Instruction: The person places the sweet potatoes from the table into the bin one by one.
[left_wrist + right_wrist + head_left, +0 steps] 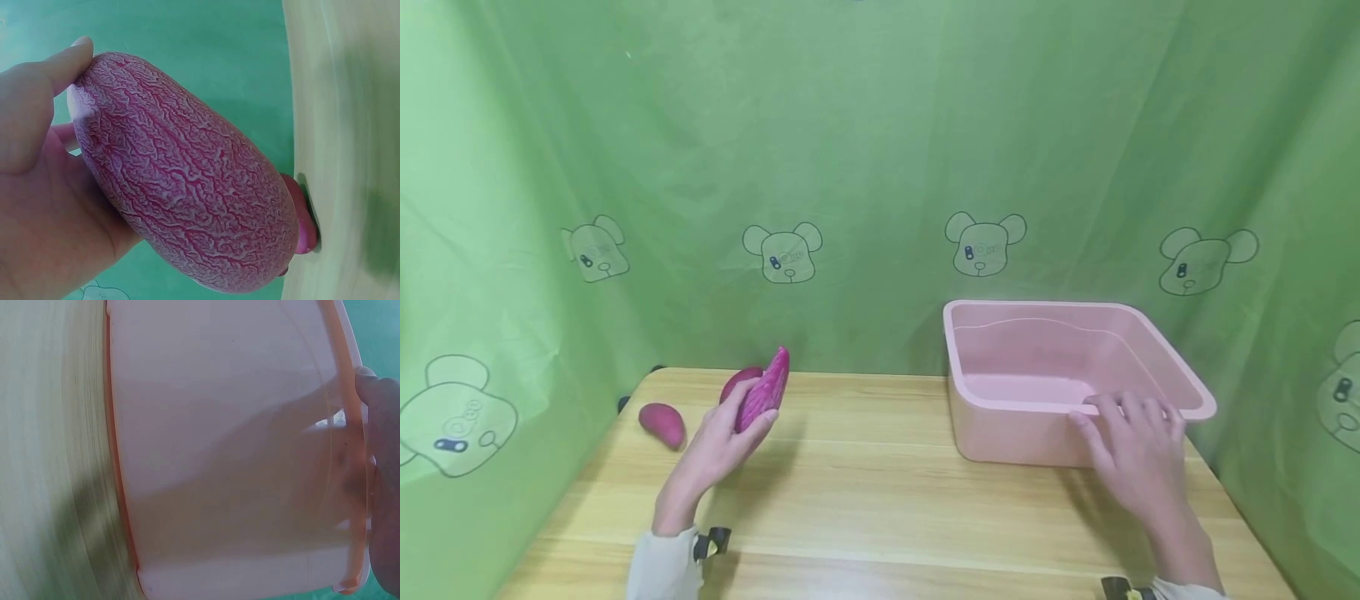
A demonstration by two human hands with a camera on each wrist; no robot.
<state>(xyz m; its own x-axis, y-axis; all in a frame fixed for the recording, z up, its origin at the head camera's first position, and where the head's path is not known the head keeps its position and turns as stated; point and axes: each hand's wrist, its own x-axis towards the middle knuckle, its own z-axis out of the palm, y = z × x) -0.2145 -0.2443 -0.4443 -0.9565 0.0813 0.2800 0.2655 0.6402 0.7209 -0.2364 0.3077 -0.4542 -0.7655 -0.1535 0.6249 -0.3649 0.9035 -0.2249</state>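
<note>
My left hand (718,454) holds an oblong magenta vegetable (187,181) with pale netted veins over its skin, raised and tilted above the table's left side. In the left wrist view the thumb lies at its upper end. Behind it sits another dark magenta piece (737,383), partly hidden by the hand. A smooth magenta sweet potato-like piece (662,425) lies to the left of this hand. On the right, my right hand (1138,454) grips the near rim of a pink plastic tub (1015,433), thumb outside and fingers over the rim.
The wooden table (865,517) runs back to a green curtain (880,150) printed with bear heads, which also hangs along both sides. The tub stands at the table's back right, and its visible floor is bare.
</note>
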